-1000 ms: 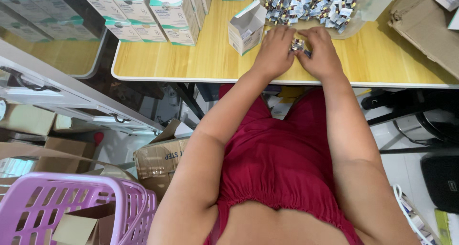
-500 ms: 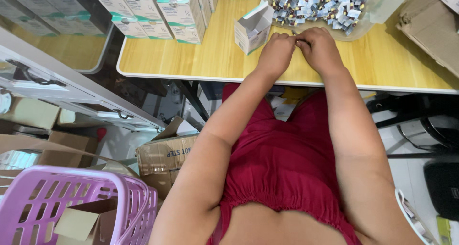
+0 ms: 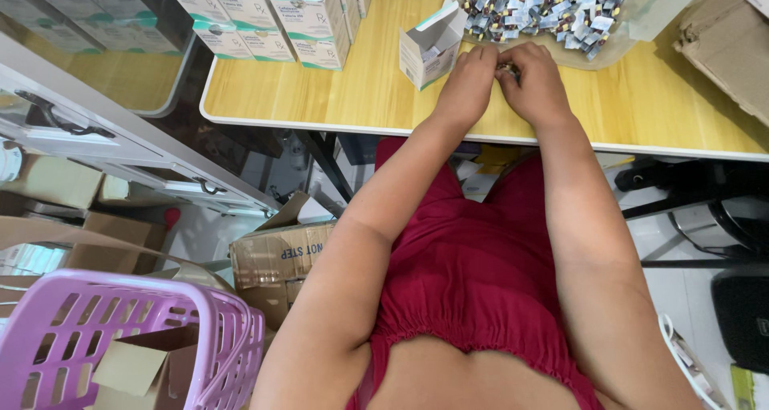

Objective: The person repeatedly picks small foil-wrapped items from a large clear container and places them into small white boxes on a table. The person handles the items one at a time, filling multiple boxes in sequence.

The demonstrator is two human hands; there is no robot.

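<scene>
Left hand (image 3: 469, 78) and right hand (image 3: 535, 78) meet near the table's (image 3: 320, 98) front edge, fingers closed together on a small, barely visible item; open box (image 3: 431, 46) just left, bare wood beyond.

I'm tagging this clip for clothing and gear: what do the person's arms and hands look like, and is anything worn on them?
Both arms are bare from shoulder to wrist: no sleeves, gloves, watch or bracelets show. The left hand and right hand are bare too; rings cannot be told. The sleeveless dark red gathered fabric garment covers only the body.
</scene>
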